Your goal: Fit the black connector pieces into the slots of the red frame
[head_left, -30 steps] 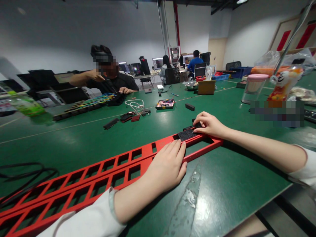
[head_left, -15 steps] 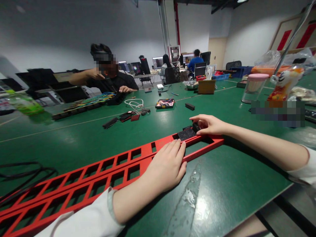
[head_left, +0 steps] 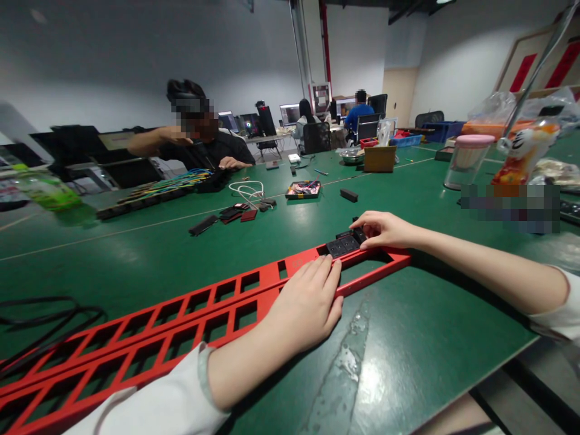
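Observation:
A long red frame (head_left: pixel 270 275) with rows of rectangular openings lies across the green table. My left hand (head_left: pixel 308 302) rests flat on it, fingers stretched out, the fingertips touching the near edge of a black socket-like module (head_left: pixel 343 246) seated in the frame's right end. At that module's far right side, my right hand (head_left: pixel 383 229) pinches a small black block (head_left: pixel 359 233) between thumb and fingers. Part of the block is hidden behind the fingers, so its exact kind does not show.
Opposite me sits a person (head_left: pixel 212 151) beside a strip with coloured wires (head_left: pixel 167 184). Several dark pieces (head_left: pixel 233 211), a white cable (head_left: pixel 247 190), a small tray of parts (head_left: pixel 302 190) and a black bar (head_left: pixel 348 195) lie beyond the frame. A pink-lidded jar (head_left: pixel 468 163) stands right.
My right fingers have shifted slightly, and more of the black block shows above the fingertips. My left hand and the red frame have stayed in place.

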Action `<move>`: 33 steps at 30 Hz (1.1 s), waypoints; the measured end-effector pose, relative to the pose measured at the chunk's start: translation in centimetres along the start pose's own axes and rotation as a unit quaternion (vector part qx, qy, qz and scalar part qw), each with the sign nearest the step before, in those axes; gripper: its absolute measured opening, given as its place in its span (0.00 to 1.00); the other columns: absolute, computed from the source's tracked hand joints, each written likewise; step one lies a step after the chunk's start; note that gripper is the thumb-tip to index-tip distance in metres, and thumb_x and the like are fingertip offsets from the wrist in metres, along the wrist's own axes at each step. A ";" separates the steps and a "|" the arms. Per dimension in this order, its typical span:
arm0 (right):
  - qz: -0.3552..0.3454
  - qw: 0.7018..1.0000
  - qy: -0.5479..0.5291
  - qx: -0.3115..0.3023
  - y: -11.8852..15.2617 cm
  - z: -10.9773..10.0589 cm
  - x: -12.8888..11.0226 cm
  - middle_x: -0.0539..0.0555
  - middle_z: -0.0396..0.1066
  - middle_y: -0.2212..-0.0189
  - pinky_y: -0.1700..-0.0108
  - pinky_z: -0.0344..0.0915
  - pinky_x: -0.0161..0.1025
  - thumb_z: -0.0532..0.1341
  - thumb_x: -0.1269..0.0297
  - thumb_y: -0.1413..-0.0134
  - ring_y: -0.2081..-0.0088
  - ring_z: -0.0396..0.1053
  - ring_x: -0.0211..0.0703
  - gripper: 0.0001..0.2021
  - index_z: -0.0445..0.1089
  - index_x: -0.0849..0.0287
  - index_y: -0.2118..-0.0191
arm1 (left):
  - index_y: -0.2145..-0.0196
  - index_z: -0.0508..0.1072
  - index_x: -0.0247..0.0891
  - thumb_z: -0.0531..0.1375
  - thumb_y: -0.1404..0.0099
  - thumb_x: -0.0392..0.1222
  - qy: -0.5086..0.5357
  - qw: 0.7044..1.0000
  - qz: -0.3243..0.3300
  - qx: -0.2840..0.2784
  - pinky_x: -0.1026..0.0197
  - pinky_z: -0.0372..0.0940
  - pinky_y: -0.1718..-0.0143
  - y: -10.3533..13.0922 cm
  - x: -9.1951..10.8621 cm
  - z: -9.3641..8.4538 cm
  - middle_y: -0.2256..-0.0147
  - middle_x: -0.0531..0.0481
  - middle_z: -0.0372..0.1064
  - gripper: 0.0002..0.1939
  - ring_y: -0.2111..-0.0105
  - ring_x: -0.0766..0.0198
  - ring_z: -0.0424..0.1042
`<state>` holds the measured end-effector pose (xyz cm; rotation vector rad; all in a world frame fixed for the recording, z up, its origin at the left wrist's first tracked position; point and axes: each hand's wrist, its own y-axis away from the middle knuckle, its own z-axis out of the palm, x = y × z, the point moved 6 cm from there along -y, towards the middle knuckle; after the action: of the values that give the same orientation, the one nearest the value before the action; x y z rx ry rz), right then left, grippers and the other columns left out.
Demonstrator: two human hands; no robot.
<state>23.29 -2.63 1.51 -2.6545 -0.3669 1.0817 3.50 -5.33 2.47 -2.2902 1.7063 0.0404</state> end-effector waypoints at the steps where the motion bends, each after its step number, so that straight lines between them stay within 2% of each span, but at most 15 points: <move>1: -0.001 1.000 0.006 -0.001 0.0 0.0 -0.2 0.53 0.64 0.65 0.69 0.62 0.36 0.64 0.59 0.61 0.71 0.63 0.35 0.23 0.67 0.59 0.55 | 0.46 0.57 0.28 0.47 0.37 0.44 0.000 1.000 0.000 0.000 0.50 0.51 0.45 0.0 0.0 0.0 0.45 0.36 0.55 0.24 0.46 0.52 0.56; 5: -0.019 0.999 0.019 -0.020 0.0 0.0 -0.8 0.53 0.64 0.64 0.66 0.62 0.37 0.63 0.60 0.58 0.69 0.63 0.36 0.22 0.67 0.58 0.53 | 0.45 0.56 0.27 0.47 0.36 0.44 -0.002 1.000 -0.002 -0.005 0.50 0.50 0.45 0.0 0.0 0.1 0.45 0.35 0.54 0.25 0.46 0.53 0.55; 10: -0.030 0.998 0.032 -0.047 0.0 0.0 -0.9 0.52 0.63 0.67 0.66 0.62 0.36 0.62 0.58 0.57 0.69 0.62 0.37 0.22 0.67 0.57 0.52 | 0.45 0.56 0.28 0.47 0.36 0.44 -0.002 1.000 -0.001 -0.006 0.50 0.50 0.45 -0.1 0.0 0.1 0.45 0.35 0.54 0.25 0.46 0.53 0.55; 20: -0.036 0.997 0.057 -0.039 -0.2 -0.2 -0.6 0.52 0.64 0.65 0.59 0.62 0.39 0.63 0.57 0.58 0.63 0.65 0.40 0.22 0.68 0.55 0.54 | 0.45 0.56 0.28 0.46 0.36 0.44 -0.001 1.000 0.001 -0.002 0.50 0.51 0.45 0.0 -0.1 0.2 0.45 0.36 0.54 0.25 0.46 0.53 0.55; 33: -0.017 0.997 0.047 -0.050 -0.6 -0.4 -0.5 0.51 0.66 0.68 0.63 0.62 0.36 0.64 0.57 0.60 0.66 0.65 0.39 0.22 0.70 0.55 0.55 | 0.45 0.57 0.28 0.46 0.36 0.44 -0.006 1.000 0.001 0.003 0.50 0.51 0.45 -0.1 0.0 0.1 0.45 0.36 0.55 0.24 0.46 0.53 0.56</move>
<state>23.12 -2.27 2.28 -2.7645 -0.4557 0.9472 3.58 -5.27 2.42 -2.2796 1.7009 0.0500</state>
